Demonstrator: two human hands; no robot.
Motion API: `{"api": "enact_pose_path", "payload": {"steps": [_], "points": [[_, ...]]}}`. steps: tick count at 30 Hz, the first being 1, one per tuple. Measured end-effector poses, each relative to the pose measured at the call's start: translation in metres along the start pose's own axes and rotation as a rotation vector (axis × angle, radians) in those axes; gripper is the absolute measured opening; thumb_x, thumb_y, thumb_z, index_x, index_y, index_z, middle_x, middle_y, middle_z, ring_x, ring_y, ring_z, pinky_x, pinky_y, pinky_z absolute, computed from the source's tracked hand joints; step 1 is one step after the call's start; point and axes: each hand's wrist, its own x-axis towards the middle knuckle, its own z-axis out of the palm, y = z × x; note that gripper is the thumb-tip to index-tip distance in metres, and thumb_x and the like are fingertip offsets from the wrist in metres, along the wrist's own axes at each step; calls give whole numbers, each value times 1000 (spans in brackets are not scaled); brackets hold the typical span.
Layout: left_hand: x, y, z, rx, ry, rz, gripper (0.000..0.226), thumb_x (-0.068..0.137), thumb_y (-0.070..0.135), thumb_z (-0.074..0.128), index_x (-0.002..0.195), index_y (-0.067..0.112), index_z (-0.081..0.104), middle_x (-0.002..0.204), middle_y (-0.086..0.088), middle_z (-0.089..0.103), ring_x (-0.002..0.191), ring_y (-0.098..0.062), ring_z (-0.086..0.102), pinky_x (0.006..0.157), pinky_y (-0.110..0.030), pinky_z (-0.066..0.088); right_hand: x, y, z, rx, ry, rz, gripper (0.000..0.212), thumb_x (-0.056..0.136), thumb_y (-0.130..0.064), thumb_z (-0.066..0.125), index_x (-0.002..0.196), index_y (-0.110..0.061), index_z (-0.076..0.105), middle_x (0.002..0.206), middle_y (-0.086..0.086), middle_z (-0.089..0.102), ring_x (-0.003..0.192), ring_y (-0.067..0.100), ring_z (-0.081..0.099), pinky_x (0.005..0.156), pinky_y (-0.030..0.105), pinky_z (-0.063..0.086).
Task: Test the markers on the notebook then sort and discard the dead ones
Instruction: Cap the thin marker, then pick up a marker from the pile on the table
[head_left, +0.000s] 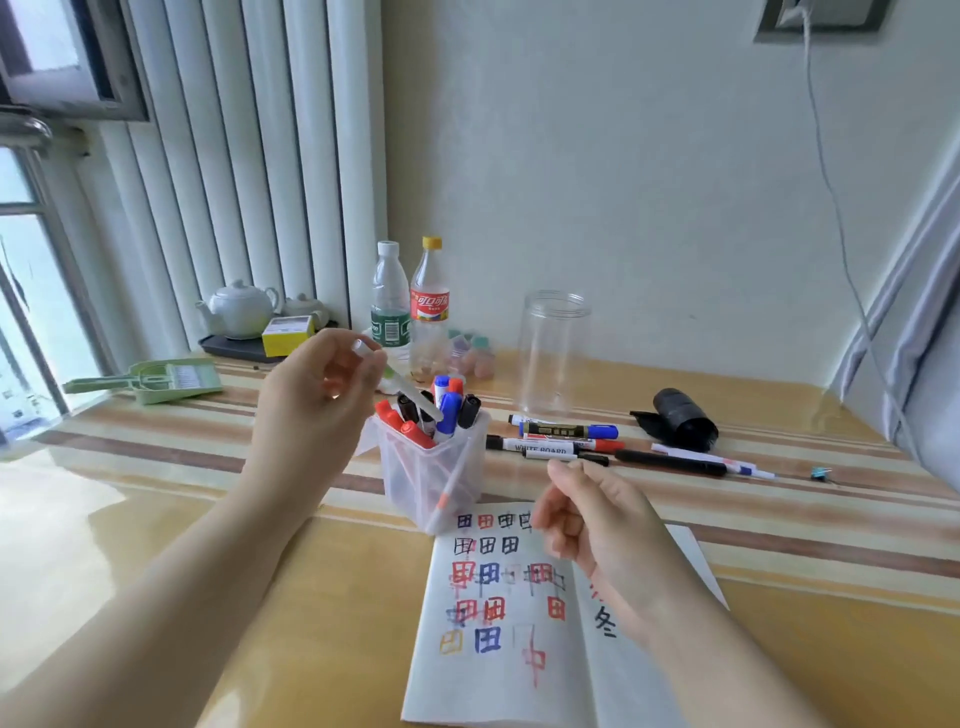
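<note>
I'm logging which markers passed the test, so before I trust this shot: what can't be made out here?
Head view only:
- Pen held by the left hand: its colour is unclear, the fingers cover its upper end.
- Right hand: motion-blurred, and it covers part of the notebook.
- Notebook: bottom cut off by the frame edge.
- Holder: cloudy walls hide the marker bodies.
- Loose markers: most labels are too small to read.

Left hand (317, 387) raised, fingers pinching a pale marker (400, 384); right hand (597, 525) lower, fingers loosely curled.
</note>
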Motion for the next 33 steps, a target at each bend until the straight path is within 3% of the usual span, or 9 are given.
{"api": "enact_pose_path", "payload": {"steps": [4, 9, 12, 14, 16, 20, 23, 26, 33], "points": [[7, -15, 8, 181, -93, 17, 7, 85, 17, 61, 79, 19, 60, 76, 6, 60, 69, -10, 57, 62, -23, 46, 1, -1, 0, -9, 23, -15, 36, 93, -23, 52, 59, -11, 56, 59, 6, 61, 49, 13, 46, 57, 27, 37], [-1, -33, 25, 338, -243, -36, 6, 82, 16, 65, 79, 20, 63, 88, 3, 51, 70, 0, 50, 57, -8, 32, 1, 1, -10, -58, 43, -5, 32, 94, -23, 51, 66, -8, 55, 59, 1, 61, 49, 10, 46, 55, 22, 39], [-9, -34, 30, 386, -232, -15, 14, 80, 16, 67, 94, 15, 66, 95, 0, 51, 80, -14, 52, 67, -19, 37, 2, 5, -16, -49, 70, 20, 28, 95, -20, 50, 69, -9, 57, 58, 0, 60, 49, 10, 44, 51, 19, 39], [-13, -30, 31, 397, -168, 84, 24, 79, 13, 68, 102, 11, 63, 98, -4, 52, 86, -23, 53, 75, -29, 41, 3, 7, -20, -1, 96, 38, 26, 95, -17, 50, 72, -9, 58, 58, 1, 60, 48, 10, 44, 47, 18, 39], [-16, -19, 35, 398, -123, 248, 22, 80, 11, 67, 101, 8, 62, 97, -9, 54, 83, -29, 56, 71, -34, 43, 7, 8, -24, 18, 138, 55, 24, 95, -15, 50, 74, -10, 61, 58, 0, 60, 47, 10, 44, 47, 19, 37], [-32, 10, 61, 261, -323, 472, 25, 85, 27, 46, 100, 11, 59, 94, -1, 54, 77, -14, 54, 62, -23, 42, 20, 8, -44, -30, 232, 63, 20, 94, -14, 52, 78, -10, 63, 62, -1, 61, 45, 9, 45, 50, 22, 35], [-49, 16, 98, 201, -536, 531, 26, 87, 27, 41, 103, 15, 57, 95, 2, 55, 77, -11, 54, 63, -26, 46, 33, 10, -75, -207, 319, 66, 17, 94, -17, 53, 88, -11, 68, 72, -1, 64, 52, 9, 50, 53, 23, 40], [-62, 9, 138, 200, -649, 435, 22, 90, 22, 49, 109, 16, 58, 101, 3, 55, 82, -15, 58, 67, -32, 52, 44, 15, -113, -538, 406, 60, 16, 92, -21, 55, 101, -18, 68, 83, -7, 66, 70, 8, 58, 68, 25, 44], [-70, -19, 196, 226, -679, 240, 24, 91, 21, 50, 115, 18, 54, 110, 5, 51, 94, -11, 53, 74, -23, 46, 87, 34, -173, -1127, 343, 15, 34, 95, -12, 48, 129, -15, 55, 130, 1, 53, 110, 14, 52, 90, 23, 39]]}}
